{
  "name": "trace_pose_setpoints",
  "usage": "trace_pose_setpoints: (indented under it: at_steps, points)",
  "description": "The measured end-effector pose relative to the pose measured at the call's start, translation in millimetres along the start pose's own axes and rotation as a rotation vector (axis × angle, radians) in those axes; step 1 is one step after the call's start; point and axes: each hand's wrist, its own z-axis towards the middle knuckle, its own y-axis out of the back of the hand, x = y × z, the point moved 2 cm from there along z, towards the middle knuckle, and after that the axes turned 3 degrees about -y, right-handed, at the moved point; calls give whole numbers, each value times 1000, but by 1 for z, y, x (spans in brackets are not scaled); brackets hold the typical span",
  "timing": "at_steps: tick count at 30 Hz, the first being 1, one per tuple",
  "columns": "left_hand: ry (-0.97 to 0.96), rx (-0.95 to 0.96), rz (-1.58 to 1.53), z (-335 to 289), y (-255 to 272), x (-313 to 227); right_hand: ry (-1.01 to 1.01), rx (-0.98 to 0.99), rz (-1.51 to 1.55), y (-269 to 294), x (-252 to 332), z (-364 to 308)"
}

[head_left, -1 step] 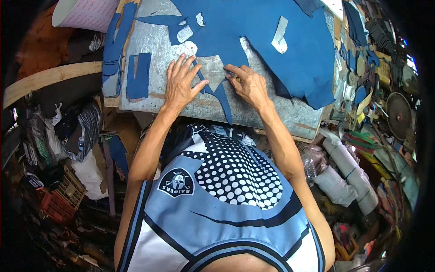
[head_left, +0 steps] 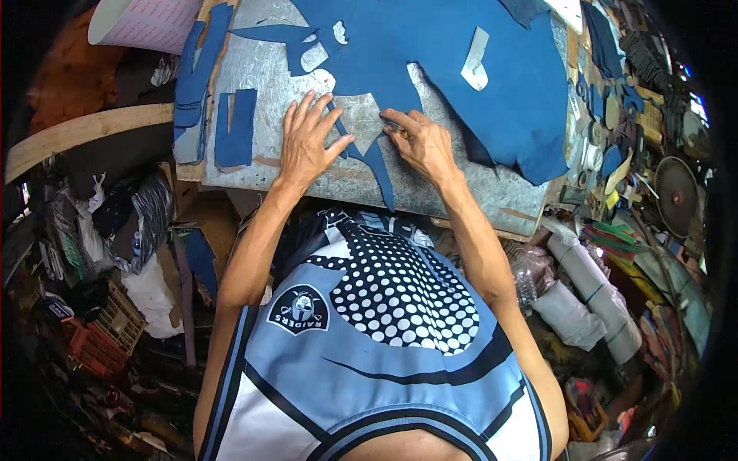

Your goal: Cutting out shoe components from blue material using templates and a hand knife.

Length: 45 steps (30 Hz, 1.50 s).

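Observation:
A large blue sheet of leather-like material [head_left: 503,107], with pieces cut out of it, lies over a worn grey work board [head_left: 257,69]. My left hand [head_left: 307,142] rests on the board with its fingers spread, beside a cut edge of the sheet. To its right, my right hand [head_left: 423,146] is closed, index finger extended, around something small that its fingers mostly hide. Between the hands a narrow pointed blue strip [head_left: 379,177] runs toward the board's near edge. A pale, bent pattern piece [head_left: 477,61] lies on top of the sheet.
Cut blue pieces [head_left: 235,131] lie at the board's left, near a stack of blue strips [head_left: 192,96]. A white rolled sheet [head_left: 142,21] stands at the far left. Scissors [head_left: 582,91] and tape rolls [head_left: 592,154] line the right side, with a round fan [head_left: 676,196] beyond.

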Motion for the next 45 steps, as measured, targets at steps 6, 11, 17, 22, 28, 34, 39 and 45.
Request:
trace_pose_setpoints:
  at_steps: [6, 11, 17, 22, 28, 34, 39, 45]
  points:
    - [-6, 9, 1, 1, -2, -2, 1, 31, 13, 5, 0, 1]
    - [-19, -14, -15, 1, -1, -3, -82, 80, 45, 30, 15, -2]
    - [-169, 58, 67, 14, 14, -22, -280, 291, -134, 48, 20, -54]
    - [-414, 538, 135, 59, 13, -22, -92, 399, -111, 35, 55, -69]
    - [-14, 1188, -346, 159, 2, -15, 20, 13, 80, -19, 81, -20]
    - [41, 1364, -116, 165, 13, -49, -208, -55, -54, -37, 85, 5]
    - [-102, 1291, -105, 164, -13, -51, -172, -64, -80, -45, 80, 10]
    - [-140, 1287, -94, 156, 10, -58, -177, -67, -138, -48, 76, 11]
